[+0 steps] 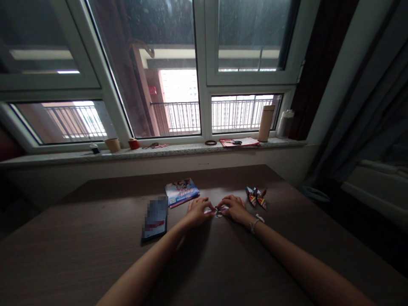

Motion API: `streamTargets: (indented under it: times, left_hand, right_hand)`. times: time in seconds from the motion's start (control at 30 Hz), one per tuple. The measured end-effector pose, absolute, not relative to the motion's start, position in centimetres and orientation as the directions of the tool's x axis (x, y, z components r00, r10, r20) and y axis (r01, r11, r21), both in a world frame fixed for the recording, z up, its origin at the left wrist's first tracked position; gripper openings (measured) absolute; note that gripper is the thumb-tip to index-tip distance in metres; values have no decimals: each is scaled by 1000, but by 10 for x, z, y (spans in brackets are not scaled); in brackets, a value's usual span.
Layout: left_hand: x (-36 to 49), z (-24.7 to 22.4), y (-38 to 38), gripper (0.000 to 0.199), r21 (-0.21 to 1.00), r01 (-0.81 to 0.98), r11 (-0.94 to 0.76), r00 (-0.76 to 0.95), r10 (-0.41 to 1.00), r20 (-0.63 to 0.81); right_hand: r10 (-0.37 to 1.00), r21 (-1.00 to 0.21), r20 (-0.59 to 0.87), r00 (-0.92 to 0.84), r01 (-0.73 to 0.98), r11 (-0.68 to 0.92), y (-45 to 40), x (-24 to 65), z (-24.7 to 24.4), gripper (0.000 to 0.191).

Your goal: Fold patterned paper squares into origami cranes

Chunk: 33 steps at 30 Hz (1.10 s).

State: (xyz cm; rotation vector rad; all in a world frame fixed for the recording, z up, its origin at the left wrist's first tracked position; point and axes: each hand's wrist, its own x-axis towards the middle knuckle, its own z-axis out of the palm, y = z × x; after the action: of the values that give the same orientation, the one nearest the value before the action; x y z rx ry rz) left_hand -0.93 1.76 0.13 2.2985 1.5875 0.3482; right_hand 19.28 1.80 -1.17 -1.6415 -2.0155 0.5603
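A small piece of printed paper (218, 214) lies on the dark table between my two hands, partly covered by my fingers. My left hand (199, 211) has its fingers curled down onto the paper's left end, thumb and index close together. From the other side, my right hand (234, 207) pinches the right end the same way. A light band with a bow is round the right wrist. Folded paper shapes with pointed ends (256, 198) sit just right of my right hand. Beyond my left hand lies a stack of printed sheets (181, 190).
A dark phone or tablet (155, 223) with a blurred screen lies left of my left forearm. On the windowsill (191, 148) stand a paper cup (112, 145), a red spool-like item (134, 143), red papers with scissors (236, 142) and a tall bottle (266, 123).
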Motion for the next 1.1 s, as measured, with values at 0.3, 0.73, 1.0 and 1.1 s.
streamTargets:
  times: [0.3,0.73,1.0,1.1]
  left_hand:
    - [-12,7,16,28,403,854,-330,369,929,-21]
    - [-15,-4,16,26,401,847,-349,371,928,25]
    - [-7,-6,8,19,379,848,-371,316,927,201]
    - [-7,-6,9,19,378,844,-380,319,923,216]
  right_hand:
    - [974,-567,91,-206,793,221,18,197,-10,33]
    - [947,-567,167,-273,759,319,9,204,-15,28]
    - [921,-542,281,-270,747,384,0,201,-13,20]
    - [920,-527,295,-258,759,381,0,198,-13,20]
